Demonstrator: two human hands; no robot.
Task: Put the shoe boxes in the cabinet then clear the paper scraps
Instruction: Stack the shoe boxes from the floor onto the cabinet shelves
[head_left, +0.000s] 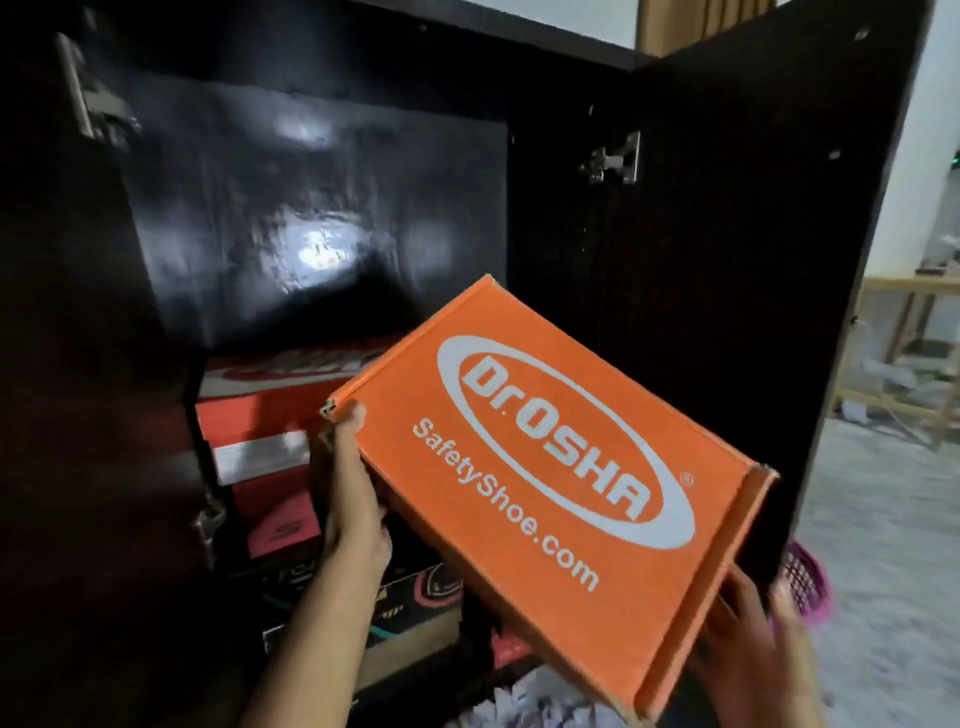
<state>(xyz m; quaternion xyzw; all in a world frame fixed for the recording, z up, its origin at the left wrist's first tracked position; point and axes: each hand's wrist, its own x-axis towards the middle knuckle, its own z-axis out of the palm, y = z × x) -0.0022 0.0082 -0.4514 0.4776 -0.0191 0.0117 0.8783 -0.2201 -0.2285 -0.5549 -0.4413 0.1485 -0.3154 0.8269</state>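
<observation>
Both hands' fingers grip the tilted orange shoe box, left hand and right hand; beyond them the cabinet holds stacked boxes.

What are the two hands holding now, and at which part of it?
Both hold the orange box. The left hand grips its far left corner and side edge; the right hand grips its near right corner, from below.

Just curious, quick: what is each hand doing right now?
Left hand: grips the orange shoe box at its edge.
Right hand: holds the box's near corner.
</observation>
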